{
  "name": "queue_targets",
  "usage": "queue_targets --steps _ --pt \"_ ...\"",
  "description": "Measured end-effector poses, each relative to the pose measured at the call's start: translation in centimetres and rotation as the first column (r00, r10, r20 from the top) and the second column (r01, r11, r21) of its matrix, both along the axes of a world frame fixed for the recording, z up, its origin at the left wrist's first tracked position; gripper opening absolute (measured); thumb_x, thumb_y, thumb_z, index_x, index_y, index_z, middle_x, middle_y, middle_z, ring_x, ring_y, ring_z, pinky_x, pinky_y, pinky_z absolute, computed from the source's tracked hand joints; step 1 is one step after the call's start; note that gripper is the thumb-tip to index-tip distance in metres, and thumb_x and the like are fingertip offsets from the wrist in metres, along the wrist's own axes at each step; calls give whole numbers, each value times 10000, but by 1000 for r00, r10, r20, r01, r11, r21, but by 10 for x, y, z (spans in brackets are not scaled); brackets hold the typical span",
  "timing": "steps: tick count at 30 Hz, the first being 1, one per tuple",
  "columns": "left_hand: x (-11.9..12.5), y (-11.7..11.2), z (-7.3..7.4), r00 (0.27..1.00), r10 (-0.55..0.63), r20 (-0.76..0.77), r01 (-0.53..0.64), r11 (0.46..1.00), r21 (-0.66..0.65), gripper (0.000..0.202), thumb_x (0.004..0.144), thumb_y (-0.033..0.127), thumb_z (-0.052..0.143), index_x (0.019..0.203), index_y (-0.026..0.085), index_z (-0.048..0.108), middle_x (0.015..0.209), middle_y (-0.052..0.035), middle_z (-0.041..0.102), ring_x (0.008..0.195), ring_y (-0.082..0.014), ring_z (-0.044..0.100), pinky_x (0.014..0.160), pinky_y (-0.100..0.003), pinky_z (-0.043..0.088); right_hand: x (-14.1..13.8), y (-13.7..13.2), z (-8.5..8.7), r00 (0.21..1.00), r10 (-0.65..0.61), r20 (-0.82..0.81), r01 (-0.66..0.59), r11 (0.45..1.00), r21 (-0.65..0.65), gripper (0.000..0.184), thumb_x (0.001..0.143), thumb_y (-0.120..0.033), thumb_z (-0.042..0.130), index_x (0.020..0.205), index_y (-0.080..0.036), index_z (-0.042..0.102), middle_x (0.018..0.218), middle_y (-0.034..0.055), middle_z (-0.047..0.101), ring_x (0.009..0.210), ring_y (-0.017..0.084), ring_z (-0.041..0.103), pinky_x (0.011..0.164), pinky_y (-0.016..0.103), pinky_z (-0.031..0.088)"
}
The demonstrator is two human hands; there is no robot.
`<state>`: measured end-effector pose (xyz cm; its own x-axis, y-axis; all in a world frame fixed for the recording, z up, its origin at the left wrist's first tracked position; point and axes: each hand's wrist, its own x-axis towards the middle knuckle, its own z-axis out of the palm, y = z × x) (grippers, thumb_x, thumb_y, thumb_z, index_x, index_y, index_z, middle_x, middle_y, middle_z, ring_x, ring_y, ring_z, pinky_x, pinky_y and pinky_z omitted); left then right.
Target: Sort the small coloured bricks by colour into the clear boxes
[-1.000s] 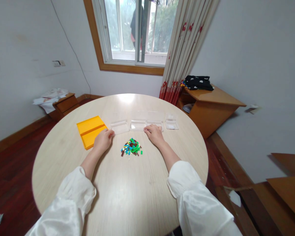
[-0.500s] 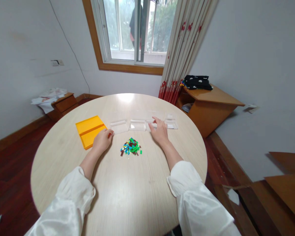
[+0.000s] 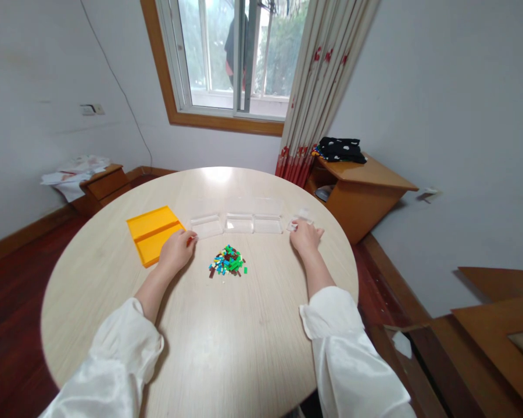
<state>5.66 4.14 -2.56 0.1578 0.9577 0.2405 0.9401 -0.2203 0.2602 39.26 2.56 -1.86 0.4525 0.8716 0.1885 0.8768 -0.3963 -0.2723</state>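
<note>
My left hand [image 3: 178, 251] rests on the table with its fingers curled, between a yellow two-section tray [image 3: 150, 238] and the near corner of a clear plastic box [image 3: 206, 233]. What its fingertips hold, if anything, is hidden. On the right, my right hand [image 3: 305, 237] has its fingers closed at the near left edge of another clear box [image 3: 304, 213], partly covering it. Two more clear boxes, a middle one [image 3: 239, 231] and one to its right [image 3: 268, 231], stand side by side between the hands. A pile of small coloured building bricks [image 3: 228, 261] lies nearer to me.
The round wooden table [image 3: 226, 348] carries all of these. A small wooden desk [image 3: 375, 180] with folded black cloth [image 3: 342, 150] stands beyond its right edge. Papers [image 3: 76, 171] lie on a low cabinet at the left. A window and curtain [image 3: 318, 75] are behind.
My right hand has moved right, off the third clear box and onto the rightmost one. My left hand keeps its place by the left box. The view has shifted slightly.
</note>
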Motion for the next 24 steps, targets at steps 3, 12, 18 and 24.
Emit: queue_targets --steps 3,12,18,24 --pt "0 0 0 1000 3 -2 -3 1000 -9 329 872 302 378 1014 167 642 977 -103 641 916 -247 594 723 -313 435 -2 -1 5 1000 5 -2 -5 1000 -5 360 775 -105 437 1045 -206 652 984 93 693 988 255 575 851 406 276" --pt "1 0 1 1000 15 -16 -15 1000 -14 348 874 321 367 1018 164 642 974 -103 634 919 -248 592 718 -311 432 -6 -7 12 984 167 -57 -169 985 -24 497 735 -127 513 1216 -250 543 1127 81 643 1065 254 562 893 396 354" --pt "0 1 -2 1000 4 -29 -4 1000 -1 350 870 317 356 1003 168 644 958 -100 631 908 -238 590 721 -307 431 -7 -9 16 967 236 -98 -237 971 -8 532 727 -137 555 1245 -257 539 1086 65 665 978 219 609 819 300 431" --pt "1 0 0 1000 14 -25 -14 1000 -15 368 874 336 346 1013 167 640 968 -97 632 922 -239 589 727 -306 432 -9 -7 14 961 245 -130 -251 967 -33 344 756 -188 578 1083 -244 668 1041 51 686 976 198 610 827 274 433"
